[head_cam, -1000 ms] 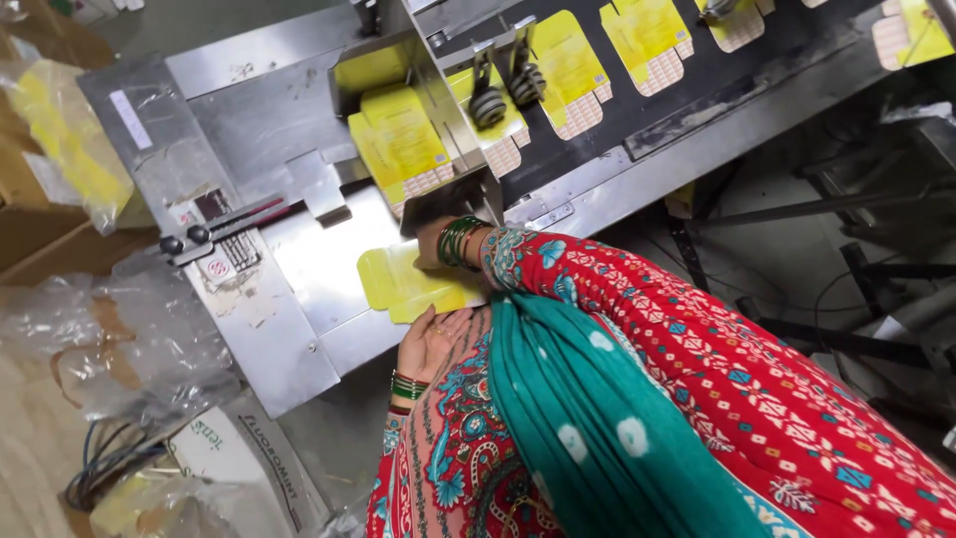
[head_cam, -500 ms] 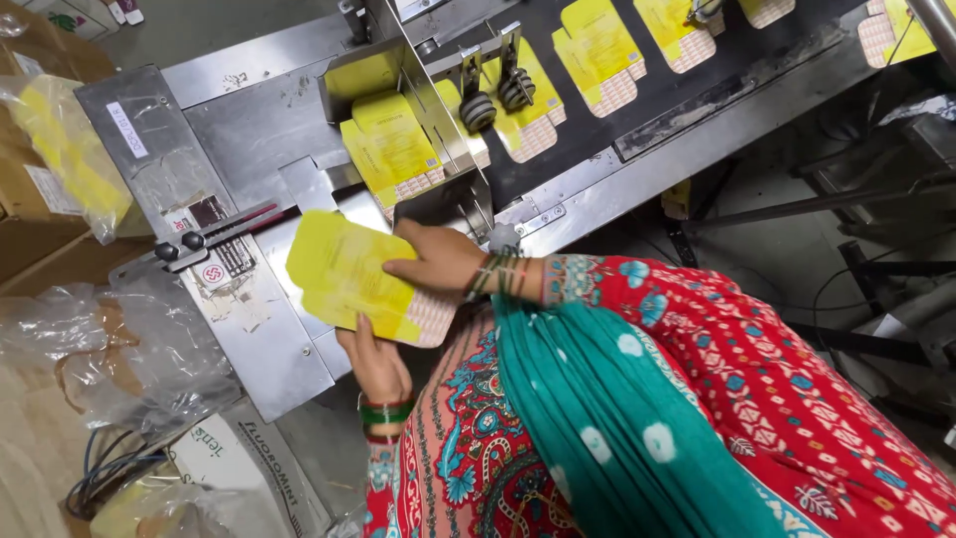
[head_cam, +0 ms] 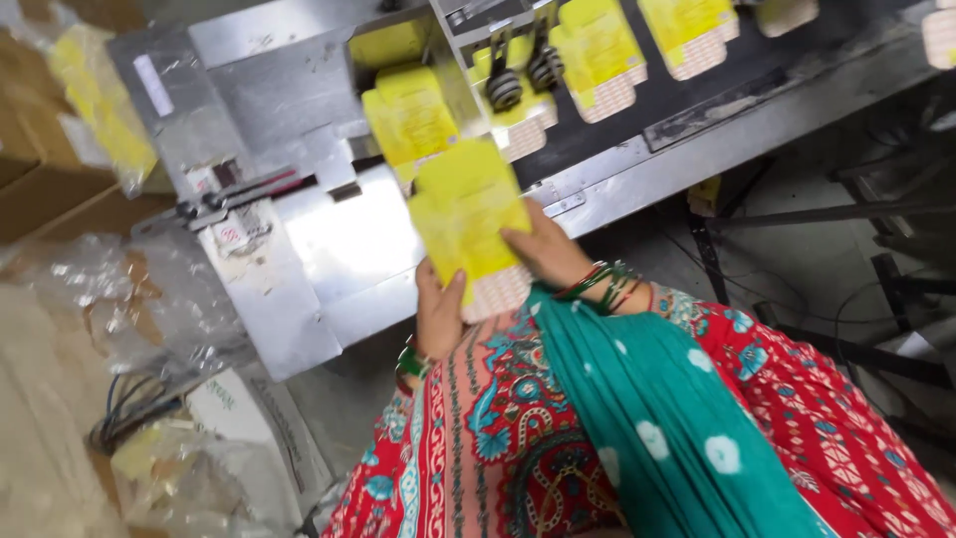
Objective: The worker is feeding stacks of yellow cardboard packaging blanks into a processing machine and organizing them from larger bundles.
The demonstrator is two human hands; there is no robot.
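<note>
Both my hands hold a stack of flat yellow cartons upright in front of a steel packing machine. My left hand grips the stack's lower edge from beneath, thumb on its face. My right hand presses on its right side; green and red bangles circle that wrist. Just beyond the stack, more yellow cartons stand in the machine's feed slot.
Flat yellow cartons ride a dark conveyor running to the upper right. Brown cardboard boxes and a bag of yellow cartons sit at left. Crumpled clear plastic and cables lie below.
The stack has been lifted off the steel plate and moved up and right, toward the feed slot. It now stands more upright in both hands.
</note>
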